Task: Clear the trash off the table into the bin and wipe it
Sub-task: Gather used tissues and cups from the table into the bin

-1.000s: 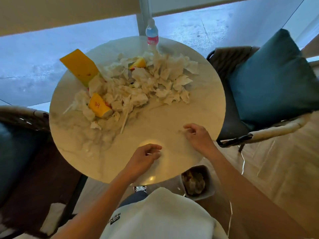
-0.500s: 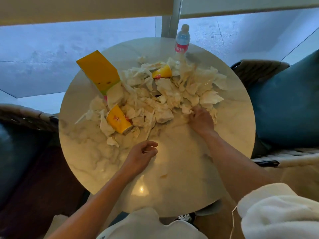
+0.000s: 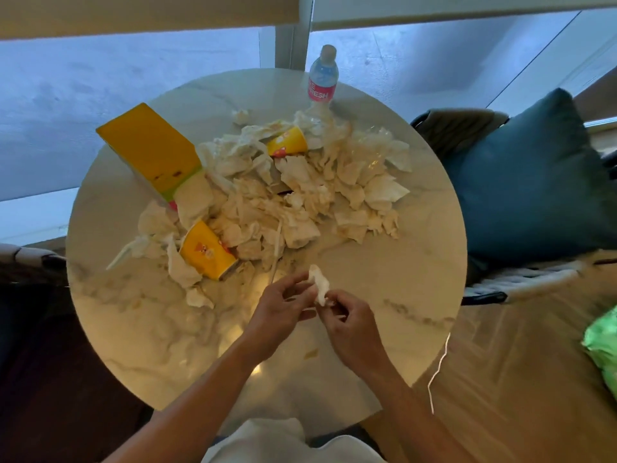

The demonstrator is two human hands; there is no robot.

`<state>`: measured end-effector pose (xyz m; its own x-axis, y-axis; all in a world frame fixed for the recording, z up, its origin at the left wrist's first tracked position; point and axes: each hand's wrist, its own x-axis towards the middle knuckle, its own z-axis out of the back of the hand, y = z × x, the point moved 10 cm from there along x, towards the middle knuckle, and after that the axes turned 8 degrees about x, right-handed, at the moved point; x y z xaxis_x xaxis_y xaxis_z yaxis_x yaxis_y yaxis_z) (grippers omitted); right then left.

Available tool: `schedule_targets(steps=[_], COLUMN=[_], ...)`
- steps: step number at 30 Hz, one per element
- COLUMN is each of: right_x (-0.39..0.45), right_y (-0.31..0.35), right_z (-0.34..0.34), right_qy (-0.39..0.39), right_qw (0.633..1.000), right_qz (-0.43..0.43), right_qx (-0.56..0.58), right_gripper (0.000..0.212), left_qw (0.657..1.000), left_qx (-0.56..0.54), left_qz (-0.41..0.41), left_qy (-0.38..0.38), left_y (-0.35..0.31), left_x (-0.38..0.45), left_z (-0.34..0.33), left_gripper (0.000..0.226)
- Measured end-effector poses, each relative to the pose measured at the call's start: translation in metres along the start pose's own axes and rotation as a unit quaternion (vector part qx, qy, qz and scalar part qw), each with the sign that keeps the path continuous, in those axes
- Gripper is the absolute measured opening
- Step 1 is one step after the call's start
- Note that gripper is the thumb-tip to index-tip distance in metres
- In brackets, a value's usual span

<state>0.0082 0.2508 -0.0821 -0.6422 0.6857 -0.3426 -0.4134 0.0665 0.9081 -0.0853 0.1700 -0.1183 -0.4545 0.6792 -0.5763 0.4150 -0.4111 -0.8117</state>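
- Table (image 3: 384, 279): round, marble-patterned top, seen from above by the head camera.
- Left hand (image 3: 280, 312): positioned above the near centre of the table; fingers curled, pinching the near-left side of a small crumpled tissue (image 3: 319, 284).
- Right hand (image 3: 350, 325): just beside the left hand; thumb and fingers pinch the lower end of the same tissue. The tissue is held between both hands, clear of the main pile.
- Tissue pile (image 3: 300, 195): crumpled white tissues spread across the middle and far half of the table, from left of centre to the right side.
- Yellow box (image 3: 150, 148): lies at the far left of the table, its near end touching the pile.
- Near yellow cup (image 3: 207, 252): lies on its side at the near-left edge of the pile.
- Far yellow cup (image 3: 288, 142): lies on its side among the tissues toward the far side.
- Water bottle (image 3: 323, 78): stands upright at the far edge of the table, pink label, just behind the pile.
- White straw (image 3: 276, 252): lies at the near edge of the pile, just beyond the left hand.
- Teal cushion (image 3: 534, 182): rests on a chair to the right of the table.
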Motion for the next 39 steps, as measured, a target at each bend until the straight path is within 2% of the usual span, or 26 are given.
schedule_targets(steps=[5,6,8,10,11,14,16,18,22,27,33,39], right_x=[0.017,0.029,0.068,0.106,0.121,0.152,0.159,0.16,0.147,0.093,-0.004,-0.085], right_y=[0.003,0.003,0.005,0.009,0.008,-0.009,-0.016,-0.013,-0.008,-0.003,-0.056,-0.161], right_z=[-0.018,-0.012,0.017,0.044,0.052,0.06,0.061,0.062,0.069,0.091,0.157,0.247], right_qy=[0.165,0.16,0.059,-0.038,-0.058,-0.051,-0.045,-0.06,-0.109,-0.18,-0.218,-0.25], right_qw=[0.984,0.984,0.993,0.981,0.973,0.956,0.944,0.94,0.954,0.975,0.974,0.964], right_qz=[-0.064,-0.071,-0.05,-0.015,-0.005,-0.024,-0.027,-0.007,0.042,0.076,0.016,-0.073], right_qx=[-0.022,-0.035,-0.094,-0.189,-0.222,-0.289,-0.326,-0.336,-0.275,-0.103,0.055,0.052], right_gripper=[0.023,0.023,0.027,0.038,0.044,0.055,0.049,0.033,0.013,0.008,0.013,0.024], left_qw=[0.999,0.999,0.998,0.998,0.998,0.997,0.997,0.996,0.996,0.994,0.992,0.984], left_qx=[0.03,0.033,0.022,0.013,0.012,0.011,-0.002,-0.011,0.012,0.035,0.091,0.169], left_qz=[0.004,0.009,0.018,0.022,0.025,0.027,0.029,0.033,0.031,0.017,0.01,0.039], left_qy=[-0.027,-0.042,-0.056,-0.056,-0.058,-0.07,-0.074,-0.078,-0.089,-0.106,-0.088,-0.026], left_y=[-0.003,-0.004,-0.006,-0.006,-0.006,-0.003,0.0,0.002,0.003,0.005,0.019,0.065], left_x=[0.005,0.005,0.006,0.005,0.004,0.001,-0.002,-0.004,-0.011,-0.02,-0.038,-0.06], left_z=[0.017,0.022,0.03,0.033,0.035,0.042,0.044,0.044,0.039,0.023,-0.037,-0.135], left_gripper=[0.014,0.011,0.012,0.012,0.013,0.011,0.011,0.012,0.013,0.014,0.003,0.005])
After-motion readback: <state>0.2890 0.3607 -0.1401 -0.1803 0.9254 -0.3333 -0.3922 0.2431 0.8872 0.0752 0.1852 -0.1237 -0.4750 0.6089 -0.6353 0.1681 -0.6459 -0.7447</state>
